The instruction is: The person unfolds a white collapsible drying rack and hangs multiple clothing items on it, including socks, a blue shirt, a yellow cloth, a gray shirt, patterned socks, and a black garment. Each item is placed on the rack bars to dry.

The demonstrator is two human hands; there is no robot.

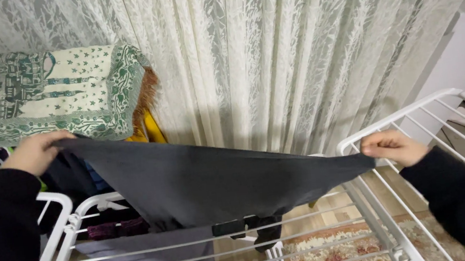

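Note:
A dark grey garment (214, 178) is stretched wide between both hands above a white wire drying rack (367, 202). My left hand (33, 152) grips one corner of the garment at the upper left, in a black sleeve. My right hand (394, 147) pinches the opposite corner at the right, just over the rack's raised right wing. The cloth sags in the middle and its lower edge hangs down to the rack's rods. Other dark clothes (141, 246) hang on the rods beneath it.
A green and cream patterned blanket (38, 93) is draped at the upper left, with a yellow and orange item (148, 125) beside it. A pale patterned curtain (293, 49) fills the background. A patterned rug (337, 252) lies on the wooden floor below the rack.

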